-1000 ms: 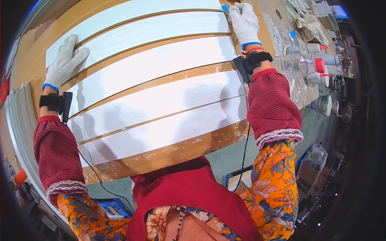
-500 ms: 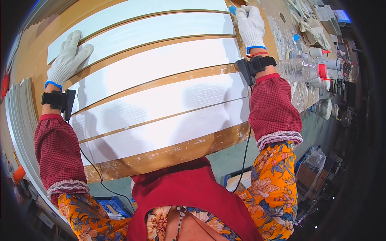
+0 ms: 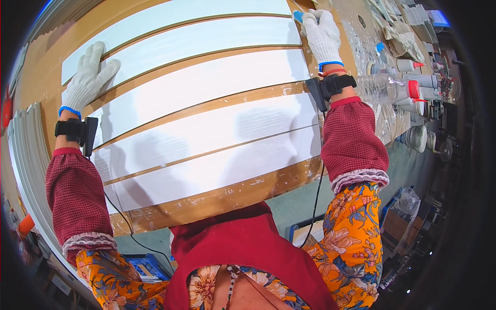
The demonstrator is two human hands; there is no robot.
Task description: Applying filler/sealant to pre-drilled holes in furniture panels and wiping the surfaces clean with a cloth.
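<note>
Several long white boards [image 3: 201, 80] lie side by side on a brown work table [image 3: 206, 204]. My left hand [image 3: 91, 74], in a white knit glove, rests flat with fingers spread over the left ends of the upper boards. At the far right end of the boards, my right hand [image 3: 321, 37] wears the same kind of glove. Its fingers are curled in around a small blue piece [image 3: 298, 16], of which only an edge shows; its kind cannot be made out. Black straps with small devices sit on both my wrists.
To the right lie a clear plastic bottle with a red cap [image 3: 385, 89], white bottles with red nozzles [image 3: 405, 65] and a crumpled pale cloth [image 3: 402, 41]. A stack of long white strips [image 3: 32, 150] stands at the left. Thin black cables hang from both wrists.
</note>
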